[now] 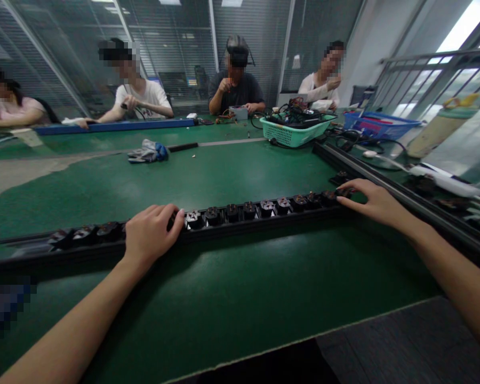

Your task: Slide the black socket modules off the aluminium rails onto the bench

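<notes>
Seating or steadying round sockets in a channel, by judgement, is the step in hand; the next move seems to call for even finger pressure along the row.

Item: black strip (264,221), lying on the green table (240,298); long axis from just below 9 o'clock to just above 3, open side up, left end cut off by the view's edge.

Item: left hand (154,230), 8 o'clock; fingers curled over the strip, thumb apart from them; grip cannot be told.

Item: round sockets (248,209), set in a row between the hands, faces up; more at 8 to 9 o'clock.

Item: right hand (368,200), 3 o'clock; thumb and forefinger about the end socket (345,193), pressure not discernible.

Item: black rail (366,172), slanting from 2 towards 4 o'clock.
</notes>
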`<state>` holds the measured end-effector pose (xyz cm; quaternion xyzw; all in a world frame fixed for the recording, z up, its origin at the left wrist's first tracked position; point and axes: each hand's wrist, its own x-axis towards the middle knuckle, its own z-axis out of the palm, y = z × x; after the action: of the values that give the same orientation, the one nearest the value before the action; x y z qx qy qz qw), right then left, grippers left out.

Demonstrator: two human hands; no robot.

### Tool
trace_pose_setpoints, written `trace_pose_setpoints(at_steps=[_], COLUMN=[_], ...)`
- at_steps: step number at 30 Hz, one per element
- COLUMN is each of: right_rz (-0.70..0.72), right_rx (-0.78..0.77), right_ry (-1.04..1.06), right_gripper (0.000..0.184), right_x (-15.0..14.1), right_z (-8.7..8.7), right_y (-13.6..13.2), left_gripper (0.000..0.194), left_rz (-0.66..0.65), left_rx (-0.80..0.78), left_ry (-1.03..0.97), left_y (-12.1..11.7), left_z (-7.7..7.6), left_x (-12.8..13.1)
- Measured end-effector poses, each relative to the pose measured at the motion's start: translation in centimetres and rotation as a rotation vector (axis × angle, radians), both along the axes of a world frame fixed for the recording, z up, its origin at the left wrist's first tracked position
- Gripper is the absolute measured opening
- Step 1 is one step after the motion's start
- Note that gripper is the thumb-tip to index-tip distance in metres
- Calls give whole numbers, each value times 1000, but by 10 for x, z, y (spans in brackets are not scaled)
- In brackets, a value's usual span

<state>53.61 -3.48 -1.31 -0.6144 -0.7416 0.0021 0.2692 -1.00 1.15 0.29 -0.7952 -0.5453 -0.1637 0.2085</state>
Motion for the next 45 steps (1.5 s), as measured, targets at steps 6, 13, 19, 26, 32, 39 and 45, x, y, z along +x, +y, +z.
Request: trace_pose_setpoints(at_steps=[6, 13, 19, 26, 32, 39, 45], right_rz=[-30, -113, -144, -161, -177, -201, -228], right_rx=[-20, 166, 157, 201, 278, 214, 189], right_ry=[-74, -28, 18, 99, 201, 225, 246], right_gripper=[34, 30, 30, 30, 34, 37, 38], right_x=[1, -11, -14, -16, -11, -9, -9], right_z=[-1, -25, -26, -24, -30, -27, -23], right_y=[10, 2, 0, 0, 5, 5, 4], left_gripper=[50, 50, 51, 52, 52, 51, 51], left_rz=[0, -6, -7, -3, -10, -9, -19], left_rx=[3, -1, -2, -8, 21, 24, 35], left_ry=[5, -7, -8, -12, -9, -12, -2], left_y=[-2, -2, -2, -2, 1, 0, 0], left_z=[2, 2, 2, 2, -3, -2, -2], left_x=[1, 1, 1, 1, -2, -1, -1])
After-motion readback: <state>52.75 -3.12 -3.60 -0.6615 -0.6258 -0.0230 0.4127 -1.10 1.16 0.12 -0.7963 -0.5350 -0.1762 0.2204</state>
